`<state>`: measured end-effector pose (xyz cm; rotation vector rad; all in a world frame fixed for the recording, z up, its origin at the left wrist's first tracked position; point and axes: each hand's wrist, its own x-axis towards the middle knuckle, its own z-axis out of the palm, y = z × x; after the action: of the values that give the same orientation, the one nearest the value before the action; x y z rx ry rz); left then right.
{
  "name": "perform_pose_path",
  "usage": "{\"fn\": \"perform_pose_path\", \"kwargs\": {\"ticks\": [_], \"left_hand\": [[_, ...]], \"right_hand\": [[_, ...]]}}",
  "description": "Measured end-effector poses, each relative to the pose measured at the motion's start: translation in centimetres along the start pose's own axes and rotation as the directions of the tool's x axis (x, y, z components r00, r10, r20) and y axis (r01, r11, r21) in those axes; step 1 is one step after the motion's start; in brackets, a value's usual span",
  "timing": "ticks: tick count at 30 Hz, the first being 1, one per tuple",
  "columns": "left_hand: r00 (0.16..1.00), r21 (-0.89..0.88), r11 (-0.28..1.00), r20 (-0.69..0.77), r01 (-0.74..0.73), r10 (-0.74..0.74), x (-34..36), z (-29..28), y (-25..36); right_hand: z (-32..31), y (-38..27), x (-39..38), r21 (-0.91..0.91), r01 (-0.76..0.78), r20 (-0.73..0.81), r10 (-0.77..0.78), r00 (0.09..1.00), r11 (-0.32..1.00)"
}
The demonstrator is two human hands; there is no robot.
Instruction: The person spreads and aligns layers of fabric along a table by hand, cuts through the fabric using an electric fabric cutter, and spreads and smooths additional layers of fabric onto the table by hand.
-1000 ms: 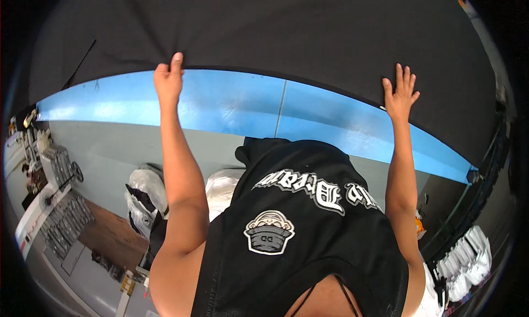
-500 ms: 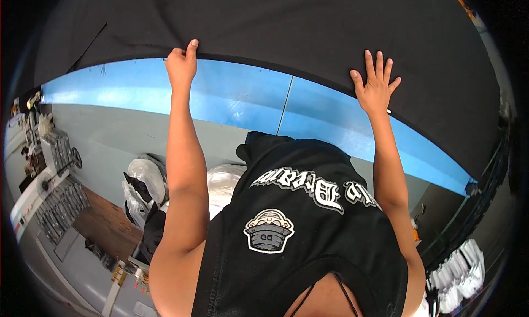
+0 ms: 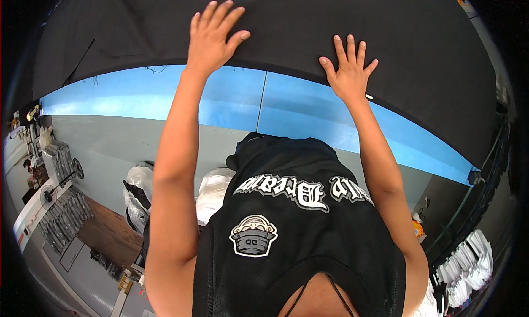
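Note:
Black fabric (image 3: 275,25) lies spread across a long table with a bright blue edge (image 3: 234,99). My left hand (image 3: 212,41) rests palm down on the cloth, fingers spread, a little in from the fabric's near border. To the right, my right hand (image 3: 348,69) also lies flat on the fabric with its fingers apart, its wrist over the cloth's near border. A small white piece (image 3: 369,96) shows beside that wrist. Neither hand grips anything. At the far left, a slit or fold line (image 3: 82,58) runs slantwise in the cloth.
Below the table's blue edge is a grey side panel (image 3: 110,132). Clear plastic bags (image 3: 138,187) stand under it at the left. White bundles (image 3: 468,267) are stacked at the lower right. Farther left is a rack of grey packets (image 3: 66,209).
My left hand has let go of the fabric's edge, opened, and moved farther onto the cloth. My right hand, still flat, appears farther left and slightly higher; the whole view has shifted a little.

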<state>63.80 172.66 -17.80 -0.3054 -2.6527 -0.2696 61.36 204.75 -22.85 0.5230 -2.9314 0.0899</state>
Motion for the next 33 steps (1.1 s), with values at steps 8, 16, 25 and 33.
{"fn": "perform_pose_path", "kwargs": {"ticks": [8,16,25,33], "left_hand": [[0.956,0.066,0.997,0.294,-0.028,0.007,-1.9,2.5,-2.4],[0.901,0.065,0.976,0.401,-0.21,0.167,-4.0,0.6,-6.6],[0.973,-0.212,0.975,0.203,-0.065,0.108,-3.4,-2.5,-5.7],[0.234,-0.634,0.012,0.269,0.774,-0.934,-10.7,-6.7,-30.8]], "right_hand": [[-0.6,-0.8,-0.1,0.025,-0.02,0.018,0.019,1.0,0.999],[-0.8,-1.0,-0.3,0.013,-0.021,0.062,0.02,0.998,1.0],[-4.2,-9.9,4.2,0.281,0.012,-0.031,-0.004,1.0,0.96],[0.2,-12.8,3.7,0.046,-0.08,0.098,0.075,0.992,0.996]]}}
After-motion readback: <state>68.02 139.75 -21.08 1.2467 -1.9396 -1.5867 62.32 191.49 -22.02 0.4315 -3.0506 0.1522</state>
